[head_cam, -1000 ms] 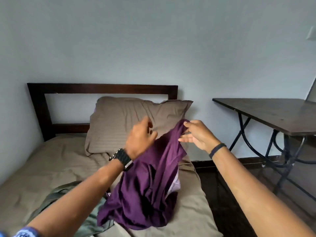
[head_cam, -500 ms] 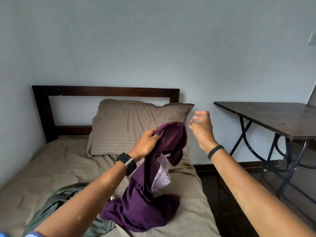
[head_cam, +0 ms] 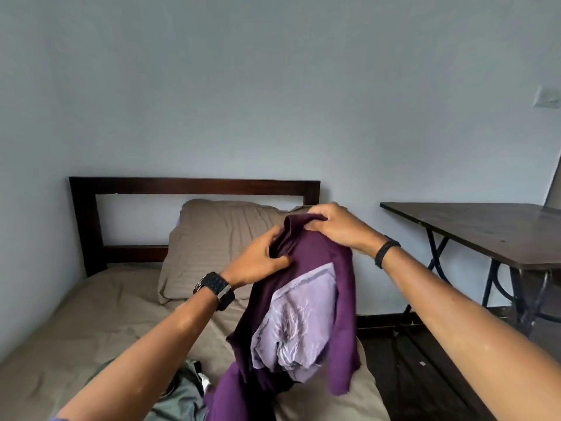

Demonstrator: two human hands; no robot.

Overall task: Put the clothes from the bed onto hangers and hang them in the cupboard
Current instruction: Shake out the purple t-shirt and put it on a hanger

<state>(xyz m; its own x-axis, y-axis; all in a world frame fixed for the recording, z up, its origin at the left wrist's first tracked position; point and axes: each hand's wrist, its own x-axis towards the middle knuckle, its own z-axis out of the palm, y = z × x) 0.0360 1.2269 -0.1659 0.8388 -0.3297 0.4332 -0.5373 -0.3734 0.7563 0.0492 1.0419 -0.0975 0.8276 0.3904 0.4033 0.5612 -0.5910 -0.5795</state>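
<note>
A purple garment (head_cam: 315, 262) with a pale lilac lining patch hangs above the bed (head_cam: 100, 317), its lower part reaching the mattress. My left hand (head_cam: 261, 259) grips the fabric near its top on the left. My right hand (head_cam: 337, 227) pinches the top edge from the right. A grey-green garment (head_cam: 179, 396) lies crumpled on the bed near the bottom edge, partly under my left forearm. No hanger or cupboard is in view.
A tan pillow (head_cam: 218, 238) leans against the dark wooden headboard (head_cam: 194, 186). A dark table (head_cam: 485, 229) on black metal legs stands to the right of the bed, with dark floor (head_cam: 403, 360) between them. A wall switch (head_cam: 546, 97) sits at the far right.
My right hand, which had let go and hung free, has come back and taken the garment's top edge. The garment is lifted higher and turned, showing more of the lilac lining.
</note>
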